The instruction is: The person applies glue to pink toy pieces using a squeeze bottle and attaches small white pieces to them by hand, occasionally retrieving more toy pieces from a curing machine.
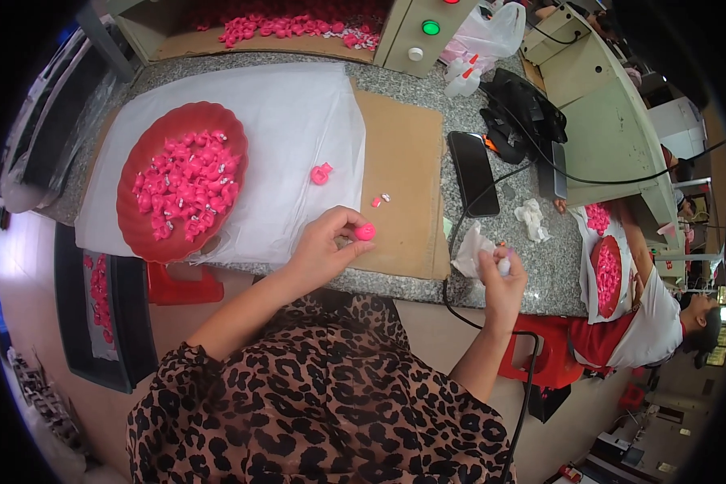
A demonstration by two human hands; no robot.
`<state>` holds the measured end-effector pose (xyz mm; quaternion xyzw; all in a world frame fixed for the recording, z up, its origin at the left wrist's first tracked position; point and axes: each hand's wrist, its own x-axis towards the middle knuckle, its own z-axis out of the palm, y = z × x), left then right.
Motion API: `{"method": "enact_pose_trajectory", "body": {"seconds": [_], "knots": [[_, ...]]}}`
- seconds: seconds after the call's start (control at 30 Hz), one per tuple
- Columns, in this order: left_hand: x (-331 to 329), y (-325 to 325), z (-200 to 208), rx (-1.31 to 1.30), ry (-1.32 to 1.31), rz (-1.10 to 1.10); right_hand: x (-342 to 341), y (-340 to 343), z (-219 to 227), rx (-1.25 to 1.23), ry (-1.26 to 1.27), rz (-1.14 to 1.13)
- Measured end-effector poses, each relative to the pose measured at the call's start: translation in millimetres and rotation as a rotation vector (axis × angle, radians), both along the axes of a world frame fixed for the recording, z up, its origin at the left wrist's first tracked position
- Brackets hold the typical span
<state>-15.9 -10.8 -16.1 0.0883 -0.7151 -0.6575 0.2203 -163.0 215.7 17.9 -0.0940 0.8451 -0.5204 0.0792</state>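
My left hand (331, 238) is closed in a pinch around a small round pink plastic piece (365, 232), above the right part of a brown cardboard sheet (411, 177). My right hand (502, 286) wraps around a small white squeeze bottle (504, 266), mostly hidden by the fingers; a crumpled white tissue (473, 250) lies against that hand. On white paper (290, 113) beyond my left hand sits another pink piece (320, 173). Two tiny bits, one pink (376, 202) and one whitish (386, 197), rest on the cardboard.
A red scalloped tray (129, 206) piled with pink pieces stands at left. A phone (473, 173), cables, a black bag (528, 101) and white bottles with red tips (462, 77) occupy the right. Pink pieces fill a shelf (169, 47). A co-worker (649, 331) sits at right.
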Motion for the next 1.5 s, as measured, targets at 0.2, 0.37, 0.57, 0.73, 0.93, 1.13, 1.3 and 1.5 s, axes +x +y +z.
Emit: {"method": "enact_pose_trajectory", "body": {"seconds": [0.2,0.37,0.57,0.73,0.93,1.13,1.3,1.5], "knots": [[-0.7,0.4,1.6,0.076,0.054,-0.01,32.0,-32.3,25.8,-0.172,-0.218,0.861],[0.4,3.1,0.4,0.087,0.074,-0.008,52.5,-81.6,4.8,-0.28,-0.405,0.827],[0.8,3.7,-0.5,-0.006,0.074,0.08,72.6,-103.5,-8.6,-0.468,-0.447,0.546],[2.2,4.8,3.2,-0.106,0.045,0.142,78.6,-110.6,-7.4,-0.485,-0.448,0.36],[2.5,5.9,-1.4,-0.16,0.058,0.181,73.9,-113.1,-8.0,-0.487,-0.51,0.336],[2.4,7.2,-4.9,-0.268,0.101,0.224,70.5,-114.2,-4.5,-0.519,-0.616,0.327],[3.9,6.9,-1.5,-0.147,0.092,0.192,62.5,-112.0,-4.1,-0.585,-0.734,0.329],[5.6,4.2,-3.2,-0.149,0.084,0.181,55.3,-111.7,-1.8,-0.577,-0.828,0.369]]}}
